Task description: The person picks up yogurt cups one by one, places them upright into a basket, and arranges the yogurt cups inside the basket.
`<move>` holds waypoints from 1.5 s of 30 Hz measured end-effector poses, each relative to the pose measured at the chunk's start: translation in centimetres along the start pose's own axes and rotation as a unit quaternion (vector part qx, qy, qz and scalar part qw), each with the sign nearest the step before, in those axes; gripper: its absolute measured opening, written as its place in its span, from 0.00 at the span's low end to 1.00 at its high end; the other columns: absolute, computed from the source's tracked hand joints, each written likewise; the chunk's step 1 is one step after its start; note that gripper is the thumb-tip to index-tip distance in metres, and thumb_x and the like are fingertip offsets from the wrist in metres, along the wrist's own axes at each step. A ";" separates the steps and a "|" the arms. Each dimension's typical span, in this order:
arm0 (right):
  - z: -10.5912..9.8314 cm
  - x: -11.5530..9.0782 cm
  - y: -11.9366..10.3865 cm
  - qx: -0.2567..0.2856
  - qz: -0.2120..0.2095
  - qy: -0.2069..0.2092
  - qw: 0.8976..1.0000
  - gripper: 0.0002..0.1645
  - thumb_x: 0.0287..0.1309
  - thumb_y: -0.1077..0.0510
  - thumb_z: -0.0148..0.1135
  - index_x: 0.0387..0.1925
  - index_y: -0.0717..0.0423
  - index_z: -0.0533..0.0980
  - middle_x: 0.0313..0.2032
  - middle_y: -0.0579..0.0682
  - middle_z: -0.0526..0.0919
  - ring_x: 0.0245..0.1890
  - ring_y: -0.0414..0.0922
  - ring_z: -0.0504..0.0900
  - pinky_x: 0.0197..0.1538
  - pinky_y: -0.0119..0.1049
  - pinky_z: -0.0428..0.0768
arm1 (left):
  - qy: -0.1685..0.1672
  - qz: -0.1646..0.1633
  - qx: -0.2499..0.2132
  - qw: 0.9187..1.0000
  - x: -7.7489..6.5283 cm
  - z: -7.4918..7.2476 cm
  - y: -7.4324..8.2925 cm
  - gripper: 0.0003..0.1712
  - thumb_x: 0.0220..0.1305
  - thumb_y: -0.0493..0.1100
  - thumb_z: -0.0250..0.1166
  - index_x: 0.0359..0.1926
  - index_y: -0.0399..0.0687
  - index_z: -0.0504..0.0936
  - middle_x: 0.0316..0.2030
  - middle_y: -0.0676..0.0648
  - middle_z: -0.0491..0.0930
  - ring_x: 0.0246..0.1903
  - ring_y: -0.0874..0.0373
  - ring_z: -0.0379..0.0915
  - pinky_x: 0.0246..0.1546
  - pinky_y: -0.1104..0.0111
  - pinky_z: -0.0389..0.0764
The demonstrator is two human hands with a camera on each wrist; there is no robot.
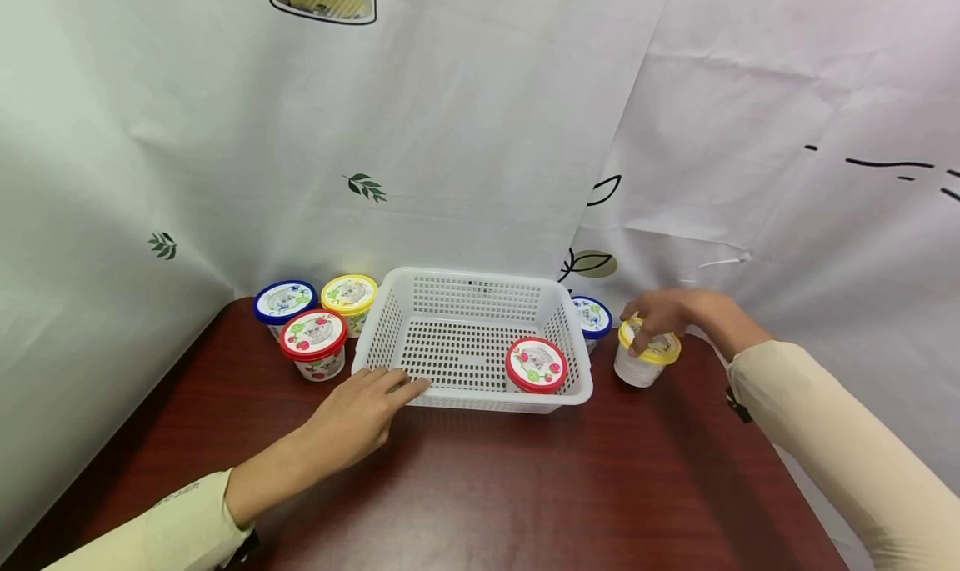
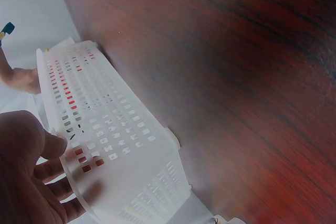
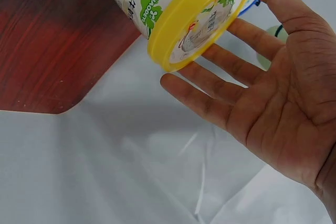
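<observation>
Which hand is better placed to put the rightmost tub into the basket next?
Right, I'd judge: the right hand grips the rightmost tub by its yellow lid, while the left hand holds the basket at its near left corner, well away from that tub.

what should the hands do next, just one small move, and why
I'd probably lift the yellow-lidded tub and bring it left toward the basket: the right hand grips that tub, the left hand holds the basket's rim, and bare room shows beside the red-lidded tub sitting inside.
</observation>
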State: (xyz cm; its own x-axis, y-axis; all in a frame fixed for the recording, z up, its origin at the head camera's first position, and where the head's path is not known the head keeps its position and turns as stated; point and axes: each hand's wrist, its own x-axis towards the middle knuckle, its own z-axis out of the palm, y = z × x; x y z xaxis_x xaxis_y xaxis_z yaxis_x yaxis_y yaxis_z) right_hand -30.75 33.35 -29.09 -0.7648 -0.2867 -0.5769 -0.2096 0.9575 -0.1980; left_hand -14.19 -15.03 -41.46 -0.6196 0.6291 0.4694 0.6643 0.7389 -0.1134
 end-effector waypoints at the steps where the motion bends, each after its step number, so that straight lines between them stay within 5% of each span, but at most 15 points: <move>1: -0.1 -0.1 -0.2 -0.002 -0.001 0.000 1.000 0.56 0.63 0.46 0.83 0.81 0.68 0.68 0.79 0.77 0.68 0.75 0.74 0.76 0.63 0.65 0.90 | -0.002 -0.001 0.000 1.000 0.0 0.0 0.0 0.34 0.57 0.27 0.72 0.65 0.50 0.90 0.50 0.47 0.89 0.49 0.47 0.87 0.55 0.53 0.90; 8: -0.9 -0.7 -1.2 -0.043 -0.025 0.017 0.999 0.55 0.62 0.45 0.83 0.79 0.70 0.70 0.76 0.76 0.73 0.73 0.72 0.78 0.65 0.61 0.89 | -0.013 -0.006 0.000 1.000 0.0 -0.1 0.0 0.34 0.57 0.28 0.73 0.66 0.50 0.89 0.50 0.47 0.89 0.49 0.47 0.86 0.55 0.54 0.90; 15: -1.3 -0.8 -1.5 -0.084 -0.042 0.036 0.995 0.54 0.59 0.42 0.84 0.77 0.68 0.74 0.74 0.72 0.79 0.73 0.70 0.79 0.74 0.67 0.80 | -0.009 -0.003 -0.001 1.000 0.0 0.0 -0.1 0.34 0.57 0.28 0.73 0.65 0.50 0.89 0.49 0.46 0.89 0.49 0.47 0.87 0.55 0.54 0.90; 45: -3.0 -2.2 -2.9 -0.107 -0.062 0.068 0.990 0.52 0.57 0.41 0.84 0.75 0.66 0.78 0.72 0.69 0.82 0.73 0.69 0.78 0.76 0.69 0.77 | -0.006 -0.003 -0.005 1.000 -0.1 0.1 -0.1 0.34 0.57 0.28 0.73 0.66 0.50 0.89 0.48 0.47 0.88 0.48 0.47 0.86 0.54 0.54 0.89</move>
State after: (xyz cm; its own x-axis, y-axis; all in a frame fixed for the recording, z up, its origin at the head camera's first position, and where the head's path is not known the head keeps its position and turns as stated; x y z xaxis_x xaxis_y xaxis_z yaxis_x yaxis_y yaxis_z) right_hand -30.33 31.30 -24.86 -0.7972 -0.4097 -0.4434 -0.4200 0.9040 -0.0801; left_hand -14.25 -15.14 -41.54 -0.6283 0.6282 0.4590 0.6647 0.7400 -0.1028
